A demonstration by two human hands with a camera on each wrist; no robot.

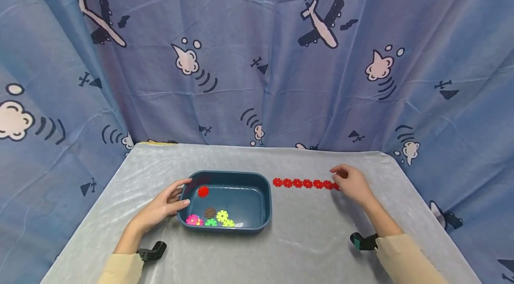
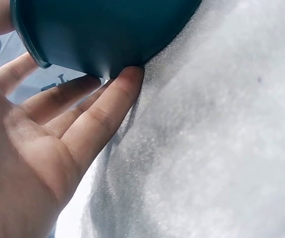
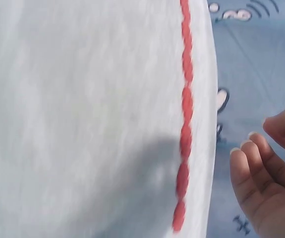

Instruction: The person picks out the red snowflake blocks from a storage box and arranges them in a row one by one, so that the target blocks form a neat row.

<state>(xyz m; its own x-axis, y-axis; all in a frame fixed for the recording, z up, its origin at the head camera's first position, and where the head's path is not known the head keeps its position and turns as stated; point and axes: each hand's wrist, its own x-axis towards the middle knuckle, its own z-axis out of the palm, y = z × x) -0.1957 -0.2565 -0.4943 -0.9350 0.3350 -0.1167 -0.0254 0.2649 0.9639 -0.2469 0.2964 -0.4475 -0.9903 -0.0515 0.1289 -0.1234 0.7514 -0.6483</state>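
My left hand (image 1: 163, 203) holds the left end of a dark teal plastic tray (image 1: 257, 226), thumb at the rim. In the left wrist view, fingers (image 2: 100, 116) of that hand lie against the tray's outer wall. Inside the tray are one red snowflake disc (image 1: 203, 191) and several pink, brown, green and yellow discs (image 1: 222, 216). A straight row of several red snowflake discs (image 1: 297, 183) runs right from the tray. Over its right end is my right hand (image 1: 351, 183), fingers loosely bent; the right wrist view shows nothing between thumb and fingertips (image 3: 239, 161).
Pale grey cloth (image 1: 297, 248) covers the table. A blue curtain (image 1: 241, 74) printed with planes hangs behind and along both sides. A black wrist device (image 1: 152, 252) sits at the left wrist, another black device (image 1: 363, 241) at the right.
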